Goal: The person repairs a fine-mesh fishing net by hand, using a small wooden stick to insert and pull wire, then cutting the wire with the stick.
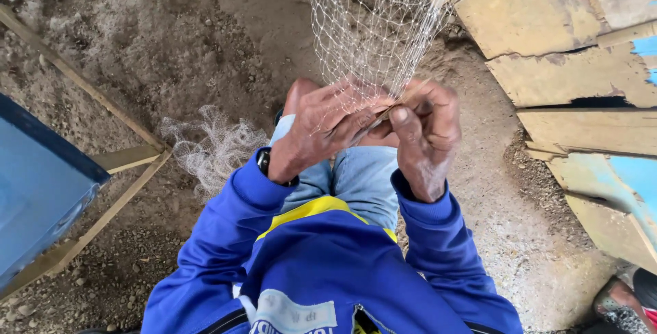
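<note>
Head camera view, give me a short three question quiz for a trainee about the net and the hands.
1. True or false: both hands grip the fine white mesh fishing net.
2. Where does the bunched part of the net lie? A on the dirt ground, B on the blue box, C on the wooden boards.
3. What is worn on the left wrist?

Key:
1. True: left hand and right hand both pinch it.
2. A.
3. A dark wristwatch.

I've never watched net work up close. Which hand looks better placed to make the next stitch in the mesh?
Probably the right hand: its thumb and fingers pinch a thin, pale tool at the edge of the fishing net. The left hand is spread under the mesh, holding it taut.
</note>
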